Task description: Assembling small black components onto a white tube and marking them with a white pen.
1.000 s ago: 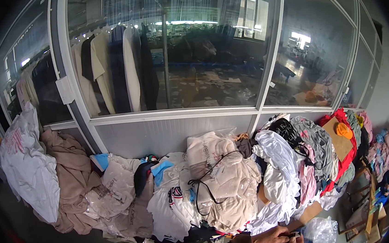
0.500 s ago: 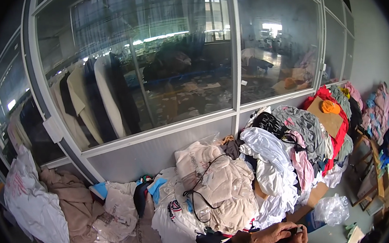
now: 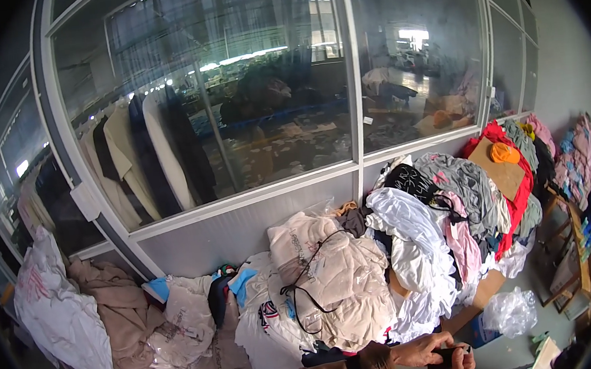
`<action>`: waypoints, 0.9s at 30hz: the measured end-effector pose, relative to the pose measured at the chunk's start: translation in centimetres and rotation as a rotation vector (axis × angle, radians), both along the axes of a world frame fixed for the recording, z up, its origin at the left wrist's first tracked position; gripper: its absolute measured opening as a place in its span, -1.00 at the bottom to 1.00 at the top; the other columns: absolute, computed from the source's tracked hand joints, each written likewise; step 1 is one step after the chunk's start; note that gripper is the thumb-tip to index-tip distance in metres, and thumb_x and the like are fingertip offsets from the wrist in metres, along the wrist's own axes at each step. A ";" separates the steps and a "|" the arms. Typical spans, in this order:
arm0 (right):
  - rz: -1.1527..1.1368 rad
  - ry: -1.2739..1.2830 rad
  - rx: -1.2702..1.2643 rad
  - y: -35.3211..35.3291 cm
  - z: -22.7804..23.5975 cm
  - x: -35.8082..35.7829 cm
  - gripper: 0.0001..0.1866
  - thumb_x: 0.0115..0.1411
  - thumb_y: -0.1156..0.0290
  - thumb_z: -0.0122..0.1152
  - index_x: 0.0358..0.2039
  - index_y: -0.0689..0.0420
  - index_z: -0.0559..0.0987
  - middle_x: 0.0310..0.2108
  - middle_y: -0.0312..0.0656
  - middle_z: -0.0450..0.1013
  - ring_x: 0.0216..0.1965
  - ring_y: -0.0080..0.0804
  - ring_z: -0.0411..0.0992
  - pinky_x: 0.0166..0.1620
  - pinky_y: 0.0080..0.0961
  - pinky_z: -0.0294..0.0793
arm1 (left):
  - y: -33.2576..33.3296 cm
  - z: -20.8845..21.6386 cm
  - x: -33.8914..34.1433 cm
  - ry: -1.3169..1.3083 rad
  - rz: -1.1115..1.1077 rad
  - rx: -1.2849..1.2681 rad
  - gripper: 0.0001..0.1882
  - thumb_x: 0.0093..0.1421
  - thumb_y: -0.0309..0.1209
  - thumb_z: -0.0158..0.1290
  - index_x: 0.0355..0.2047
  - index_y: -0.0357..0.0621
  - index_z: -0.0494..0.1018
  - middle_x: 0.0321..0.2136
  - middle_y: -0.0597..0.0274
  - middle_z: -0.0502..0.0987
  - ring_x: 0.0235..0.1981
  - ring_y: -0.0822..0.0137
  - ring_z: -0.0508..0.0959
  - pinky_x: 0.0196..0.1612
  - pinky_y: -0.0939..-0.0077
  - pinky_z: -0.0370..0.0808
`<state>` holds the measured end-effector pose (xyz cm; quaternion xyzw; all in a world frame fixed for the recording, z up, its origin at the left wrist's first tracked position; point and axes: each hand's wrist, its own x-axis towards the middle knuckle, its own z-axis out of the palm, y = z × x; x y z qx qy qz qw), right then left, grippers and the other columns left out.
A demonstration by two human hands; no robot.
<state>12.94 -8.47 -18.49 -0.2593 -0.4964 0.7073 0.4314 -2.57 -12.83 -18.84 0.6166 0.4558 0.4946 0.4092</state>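
Low in the view, my left hand [image 3: 422,348] reaches in from a brown sleeve with a dark band at the wrist. Its fingers are closed on a black strip [image 3: 432,368], which looks soft; its exact kind cannot be made out. Against the strip's right end my right hand [image 3: 459,365] is pinched, thumb uppermost. Both hands are close together, in front of the heap of clothes. Behind them lie white garments [image 3: 416,272] and folded beige garments [image 3: 315,253] in clear plastic, with a black cord [image 3: 298,290] across them.
Clothes are heaped along a glazed partition [image 3: 255,201]. A white sack [image 3: 60,310] stands far left. On the right lie a crumpled clear plastic bag [image 3: 509,313], a cardboard piece [image 3: 498,167] with an orange cap [image 3: 503,153], and a wooden frame [image 3: 576,244].
The view has shifted slightly. My hands sit a little further right in it, and more of the left forearm shows. Both still grip the black strip.
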 end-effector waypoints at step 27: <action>0.176 -0.083 0.261 -1.0 0.3 -2.0 -0.81 0.18 0.39 0.08 -0.24 0.21 0.44 -0.45 -0.40 0.32 -0.46 -0.64 0.20 -0.41 -0.68 0.20 | -3.4 0.2 -1.6 0.167 0.166 -0.080 -0.76 0.04 -0.35 0.07 -0.34 -0.27 0.39 -0.52 0.00 0.49 -0.41 0.07 0.51 -0.33 0.36 0.38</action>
